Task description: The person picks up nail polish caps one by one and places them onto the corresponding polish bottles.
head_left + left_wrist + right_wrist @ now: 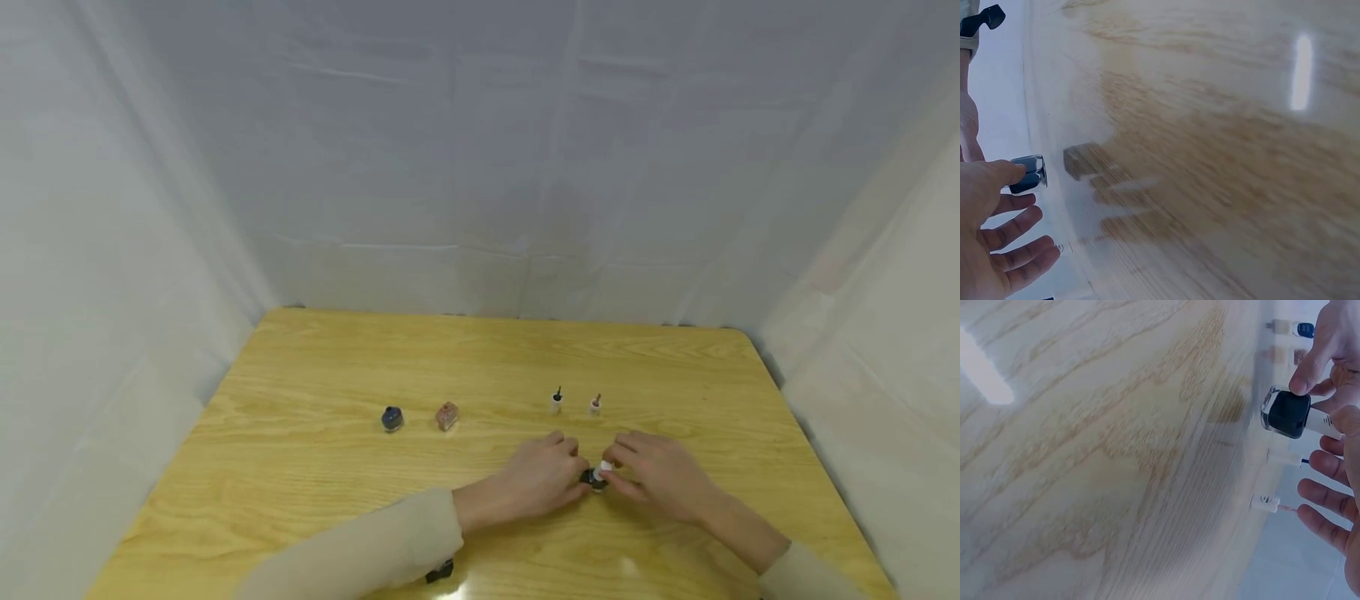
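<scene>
A square glass nail polish bottle (1288, 414) with dark polish is held between the two hands above the wooden table. My left hand (543, 473) pinches the bottle by its sides, the thumb pressed on the dark glass. The white cap (1321, 422) is on the bottle's neck, and my right hand (663, 475) grips it between thumb and index finger. The other right fingers are spread loosely. Two white brush caps (556, 403) stand brush-up behind the hands, one with a dark brush and one with a pinkish brush (596, 400).
A blue polish bottle (392, 419) and a pink polish bottle (447, 416) stand capless at left of the table (315, 358). A black piece (440, 572) shows below the left sleeve. Pale sheeting (480, 167) surrounds the back and sides.
</scene>
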Action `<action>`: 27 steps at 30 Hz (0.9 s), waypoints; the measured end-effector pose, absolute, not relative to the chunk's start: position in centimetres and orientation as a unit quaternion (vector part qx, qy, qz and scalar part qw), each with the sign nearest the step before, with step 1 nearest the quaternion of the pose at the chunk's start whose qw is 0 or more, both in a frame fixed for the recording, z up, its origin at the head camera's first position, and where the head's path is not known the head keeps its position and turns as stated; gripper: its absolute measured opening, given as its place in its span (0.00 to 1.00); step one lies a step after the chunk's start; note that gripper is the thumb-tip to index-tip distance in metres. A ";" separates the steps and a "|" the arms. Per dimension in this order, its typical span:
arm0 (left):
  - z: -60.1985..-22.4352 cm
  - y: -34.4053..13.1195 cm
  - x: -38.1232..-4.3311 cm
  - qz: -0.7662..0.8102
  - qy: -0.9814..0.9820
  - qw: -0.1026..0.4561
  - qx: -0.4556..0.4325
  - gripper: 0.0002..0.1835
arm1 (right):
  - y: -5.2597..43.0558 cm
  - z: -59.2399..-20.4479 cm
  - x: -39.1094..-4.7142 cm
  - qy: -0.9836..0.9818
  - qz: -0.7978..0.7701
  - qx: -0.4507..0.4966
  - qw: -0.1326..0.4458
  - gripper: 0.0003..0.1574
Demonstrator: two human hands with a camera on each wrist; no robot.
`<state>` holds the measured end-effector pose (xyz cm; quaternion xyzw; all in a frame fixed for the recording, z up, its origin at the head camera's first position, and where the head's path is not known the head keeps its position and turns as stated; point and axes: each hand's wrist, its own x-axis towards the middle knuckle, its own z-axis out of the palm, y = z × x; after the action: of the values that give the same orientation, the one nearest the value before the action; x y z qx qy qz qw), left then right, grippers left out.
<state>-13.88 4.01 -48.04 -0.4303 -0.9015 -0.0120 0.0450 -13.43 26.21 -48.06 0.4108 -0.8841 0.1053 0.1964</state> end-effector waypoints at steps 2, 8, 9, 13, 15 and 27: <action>-48.2 4.3 -14.0 -0.013 -0.901 0.043 -0.431 0.15 | 26.5 -48.1 -13.5 -0.885 0.099 0.410 0.198 0.10; -48.6 5.2 -14.3 -0.015 -0.903 0.033 -0.429 0.15 | 27.1 -48.0 -13.5 -0.889 0.081 0.407 0.196 0.09; -48.7 5.3 -14.3 -0.013 -0.903 0.034 -0.429 0.15 | 27.1 -48.0 -13.5 -0.889 0.080 0.407 0.195 0.09; -49.0 5.6 -14.3 -0.010 -0.902 0.032 -0.430 0.15 | 27.3 -48.0 -13.3 -0.889 0.084 0.408 0.189 0.09; -49.2 5.6 -14.2 -0.010 -0.902 0.032 -0.430 0.15 | 27.4 -48.2 -13.2 -0.890 0.089 0.408 0.185 0.08; -49.4 5.7 -14.0 -0.017 -0.904 0.031 -0.426 0.14 | 27.5 -48.6 -12.9 -0.888 0.084 0.406 0.200 0.09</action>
<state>-13.99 5.74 -49.42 -0.4262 -0.9039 -0.0170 0.0314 -12.89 27.51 -48.61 0.4062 -0.8877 0.0837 0.1998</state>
